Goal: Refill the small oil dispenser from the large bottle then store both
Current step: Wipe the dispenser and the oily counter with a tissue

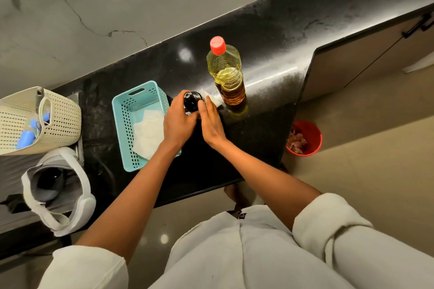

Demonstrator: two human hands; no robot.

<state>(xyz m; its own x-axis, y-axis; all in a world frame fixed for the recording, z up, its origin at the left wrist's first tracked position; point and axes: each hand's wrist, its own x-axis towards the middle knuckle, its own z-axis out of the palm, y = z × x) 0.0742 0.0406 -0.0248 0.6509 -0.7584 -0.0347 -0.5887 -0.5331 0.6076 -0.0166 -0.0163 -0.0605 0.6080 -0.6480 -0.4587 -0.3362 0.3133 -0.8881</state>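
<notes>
Left hand (178,122) grips the upright dispenser (192,100); right hand (212,124) rests against it, fingers straight. Bottle (229,77) stands capped just beyond, nearer my right.

No writing, brand or number can be read anywhere in the view. The large bottle (226,73) turns a ribbed, see-through side and a plain red cap (217,45) to the camera. The small dark tag (240,215) on the person's white garment is too small and blurred for any print to be made out.
</notes>
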